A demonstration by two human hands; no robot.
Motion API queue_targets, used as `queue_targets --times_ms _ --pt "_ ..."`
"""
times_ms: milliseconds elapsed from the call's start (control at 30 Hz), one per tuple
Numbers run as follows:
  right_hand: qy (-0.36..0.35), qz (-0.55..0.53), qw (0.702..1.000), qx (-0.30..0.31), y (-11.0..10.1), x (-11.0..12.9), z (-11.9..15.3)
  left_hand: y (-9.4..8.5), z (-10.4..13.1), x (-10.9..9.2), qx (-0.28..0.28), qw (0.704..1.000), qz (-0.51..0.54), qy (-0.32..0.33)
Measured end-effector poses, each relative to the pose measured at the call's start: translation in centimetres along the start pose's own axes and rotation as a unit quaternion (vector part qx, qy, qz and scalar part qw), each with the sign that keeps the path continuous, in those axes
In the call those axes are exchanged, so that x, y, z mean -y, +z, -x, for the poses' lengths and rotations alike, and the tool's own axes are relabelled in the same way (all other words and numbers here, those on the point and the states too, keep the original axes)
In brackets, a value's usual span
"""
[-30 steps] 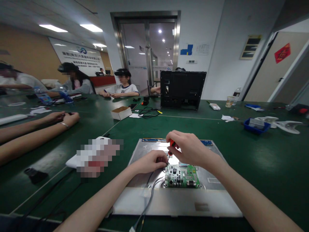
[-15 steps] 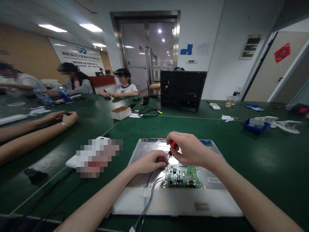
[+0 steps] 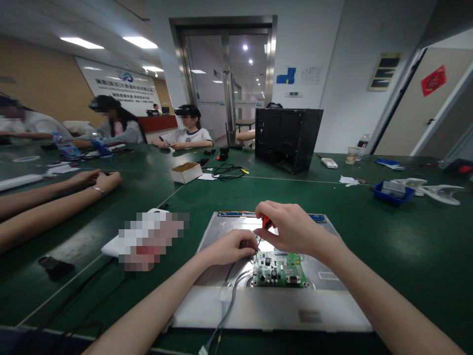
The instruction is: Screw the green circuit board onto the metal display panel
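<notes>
A silver display panel (image 3: 266,308) lies flat in front of me with a green circuit board (image 3: 283,271) on its back. My right hand (image 3: 286,227) grips a red and black screwdriver (image 3: 266,223), its thin shaft pointing down at the board's upper left corner. Close by, my left hand (image 3: 236,245) has its fingers curled together beside the screwdriver's tip. Whatever those fingers pinch is too small to make out. Grey cables (image 3: 232,301) run from the board's left side over the panel's near edge.
A black monitor housing (image 3: 286,138) stands across the green table. Left are a white case (image 3: 114,241), a black adapter (image 3: 55,267) and a co-worker's forearms (image 3: 66,207). A small open box (image 3: 185,173) sits further back. A blue tray (image 3: 392,192) lies at right.
The black housing across the table has been turned and shifted right. My right hand holds nearly the same place, its grip on the screwdriver handle slightly changed. My left hand stays put.
</notes>
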State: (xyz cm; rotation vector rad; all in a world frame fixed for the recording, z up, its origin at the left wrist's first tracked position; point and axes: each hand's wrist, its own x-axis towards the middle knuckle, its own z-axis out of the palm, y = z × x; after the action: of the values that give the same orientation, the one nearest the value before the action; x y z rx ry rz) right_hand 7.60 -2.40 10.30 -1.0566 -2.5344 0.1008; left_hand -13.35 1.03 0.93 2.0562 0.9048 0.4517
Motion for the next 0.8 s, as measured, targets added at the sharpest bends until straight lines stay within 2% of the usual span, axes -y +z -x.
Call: queue_targets --times_ms 100,200,533,667,800 --pt "-0.021 -0.036 0.999 0.004 -0.21 0.06 0.22 0.04 -0.04 0.18 0.002 1.000 0.007 0.006" --pt "-0.014 -0.040 0.999 0.017 -0.36 0.01 0.29 0.05 -0.06 0.40 0.006 1.000 0.007 0.005" --pt "0.024 0.028 0.999 0.023 -0.25 -0.39 -0.21 -0.05 0.11 0.13 0.008 1.000 0.003 -0.008" --pt "0.005 0.054 0.998 0.022 -0.25 -0.29 -0.10 0.02 0.04 0.54 0.007 1.000 -0.001 -0.003" --pt "-0.018 0.007 1.000 0.017 -0.42 -0.09 0.16 0.05 -0.08 0.99 0.005 1.000 -0.007 0.011"
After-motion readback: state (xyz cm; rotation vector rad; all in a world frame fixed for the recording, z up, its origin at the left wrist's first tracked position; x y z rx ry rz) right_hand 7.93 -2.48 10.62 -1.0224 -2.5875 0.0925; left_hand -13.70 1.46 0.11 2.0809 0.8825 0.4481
